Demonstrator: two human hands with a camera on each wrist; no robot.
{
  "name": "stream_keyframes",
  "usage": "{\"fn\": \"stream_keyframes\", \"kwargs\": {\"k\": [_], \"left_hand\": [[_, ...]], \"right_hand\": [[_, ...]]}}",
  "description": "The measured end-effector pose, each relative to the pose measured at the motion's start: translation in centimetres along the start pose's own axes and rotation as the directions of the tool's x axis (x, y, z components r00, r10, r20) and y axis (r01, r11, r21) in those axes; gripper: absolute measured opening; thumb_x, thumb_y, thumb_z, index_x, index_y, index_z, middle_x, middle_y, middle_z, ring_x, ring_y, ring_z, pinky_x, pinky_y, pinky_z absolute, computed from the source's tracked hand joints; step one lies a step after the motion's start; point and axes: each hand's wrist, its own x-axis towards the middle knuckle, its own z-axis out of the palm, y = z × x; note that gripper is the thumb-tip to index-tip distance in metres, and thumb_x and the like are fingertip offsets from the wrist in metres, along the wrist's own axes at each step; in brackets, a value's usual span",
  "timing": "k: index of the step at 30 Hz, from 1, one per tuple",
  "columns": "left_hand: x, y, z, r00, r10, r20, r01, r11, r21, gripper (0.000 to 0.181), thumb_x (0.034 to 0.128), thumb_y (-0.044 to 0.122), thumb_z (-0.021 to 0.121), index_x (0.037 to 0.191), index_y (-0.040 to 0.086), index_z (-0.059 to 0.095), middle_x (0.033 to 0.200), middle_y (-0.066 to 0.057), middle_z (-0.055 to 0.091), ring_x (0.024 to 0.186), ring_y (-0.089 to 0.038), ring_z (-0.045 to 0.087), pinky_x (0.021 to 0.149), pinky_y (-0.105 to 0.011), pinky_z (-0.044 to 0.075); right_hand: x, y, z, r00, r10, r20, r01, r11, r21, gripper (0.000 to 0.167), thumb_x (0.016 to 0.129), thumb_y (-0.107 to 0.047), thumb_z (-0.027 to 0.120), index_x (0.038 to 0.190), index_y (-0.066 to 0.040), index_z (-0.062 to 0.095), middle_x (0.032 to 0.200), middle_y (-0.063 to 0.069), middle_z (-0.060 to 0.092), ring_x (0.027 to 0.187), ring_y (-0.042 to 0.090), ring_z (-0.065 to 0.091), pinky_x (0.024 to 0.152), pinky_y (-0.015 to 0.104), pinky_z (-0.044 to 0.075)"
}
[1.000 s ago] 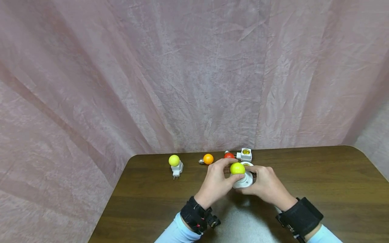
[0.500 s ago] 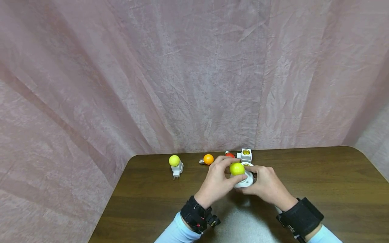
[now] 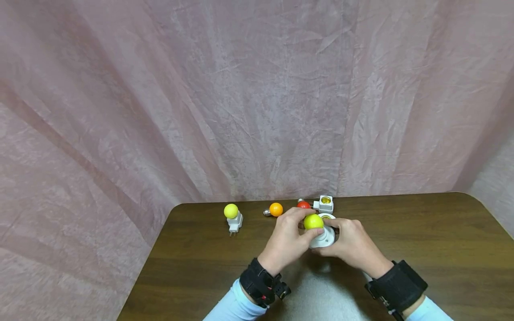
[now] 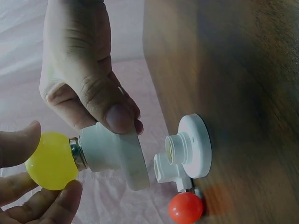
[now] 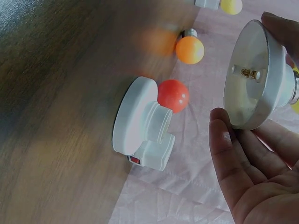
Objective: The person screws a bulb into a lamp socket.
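Note:
Between the thumb and fingers of my left hand [image 3: 287,238] is a round yellow light bulb [image 4: 52,161]. My right hand [image 3: 353,243] holds a white round lamp holder [image 4: 114,154] by its base, clear of the table. The bulb's metal screw end sits at the holder's mouth, with part of the thread still showing in the left wrist view. In the right wrist view the holder's hollow underside with brass contacts [image 5: 250,73] faces the camera. A second white round lamp holder [image 5: 138,116] stands on the table just behind the hands, its socket unfilled.
Along the table's back edge lie a red bulb [image 5: 173,95], an orange bulb [image 3: 275,209] and a white plug-in socket [image 3: 325,204]. Further left a yellow bulb [image 3: 230,211] sits in another white plug-in socket [image 3: 234,222]. A pink curtain [image 3: 257,98] hangs behind the wooden table [image 3: 401,232].
My left fingers shift slightly around the yellow bulb, covering more of the red bulb half a second ago and less now. The right hand keeps the lamp holder in place.

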Motion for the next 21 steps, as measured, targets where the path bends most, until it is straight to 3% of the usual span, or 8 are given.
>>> {"fn": "stream_keyframes", "kwargs": {"k": [7, 11, 14, 16, 21], "left_hand": [[0.0, 0.1, 0.3, 0.997, 0.057, -0.049, -0.054, 0.997, 0.059, 0.038, 0.0762, 0.033, 0.077, 0.108, 0.014, 0.067, 0.098, 0.004, 0.062, 0.081, -0.003, 0.056, 0.065, -0.017, 0.052], [0.1, 0.1, 0.3, 0.997, 0.064, -0.048, -0.061, 0.996, 0.072, 0.039, 0.0772, 0.032, 0.076, 0.110, 0.013, 0.066, 0.101, 0.003, 0.063, 0.086, -0.005, 0.057, 0.069, -0.018, 0.053], [0.2, 0.0, -0.1, 0.999, 0.044, -0.005, -0.044, 0.997, 0.056, 0.039, 0.0799, 0.027, 0.074, 0.114, 0.012, 0.064, 0.108, 0.002, 0.063, 0.093, -0.005, 0.057, 0.076, -0.018, 0.053], [0.2, -0.2, -0.3, 0.998, 0.038, 0.048, -0.040, 0.999, 0.032, 0.037, 0.0816, 0.022, 0.073, 0.116, 0.013, 0.062, 0.112, 0.002, 0.063, 0.098, -0.004, 0.057, 0.082, -0.018, 0.052], [0.5, -0.3, -1.0, 0.974, 0.075, 0.212, -0.076, 0.997, -0.002, 0.040, 0.0852, 0.007, 0.066, 0.123, 0.016, 0.057, 0.122, 0.006, 0.059, 0.111, -0.004, 0.054, 0.094, -0.019, 0.046]], "right_hand": [[-0.1, -0.2, -0.1, 1.000, 0.012, -0.010, -0.013, 1.000, -0.017, 0.047, 0.052, -0.042, 0.089, 0.092, -0.028, 0.068, 0.081, -0.015, 0.066, 0.068, 0.000, 0.058, 0.061, 0.018, 0.049], [0.0, -0.3, -0.2, 1.000, 0.015, -0.008, -0.015, 1.000, -0.019, 0.048, 0.052, -0.041, 0.089, 0.093, -0.025, 0.069, 0.081, -0.013, 0.067, 0.067, 0.002, 0.058, 0.059, 0.019, 0.048], [0.0, -0.1, -0.2, 1.000, 0.005, -0.008, -0.005, 0.999, -0.033, 0.056, 0.051, -0.039, 0.089, 0.099, -0.015, 0.071, 0.086, -0.006, 0.069, 0.068, 0.003, 0.058, 0.059, 0.019, 0.048], [0.0, 0.0, -0.2, 1.000, -0.004, -0.002, 0.004, 0.999, -0.037, 0.056, 0.051, -0.038, 0.089, 0.098, -0.015, 0.071, 0.085, -0.005, 0.069, 0.068, 0.003, 0.058, 0.059, 0.019, 0.048], [-0.1, 0.2, -0.3, 0.999, -0.031, 0.023, 0.031, 0.999, -0.011, 0.043, 0.051, -0.038, 0.089, 0.087, -0.028, 0.068, 0.076, -0.014, 0.065, 0.065, 0.002, 0.057, 0.059, 0.019, 0.047]]}}
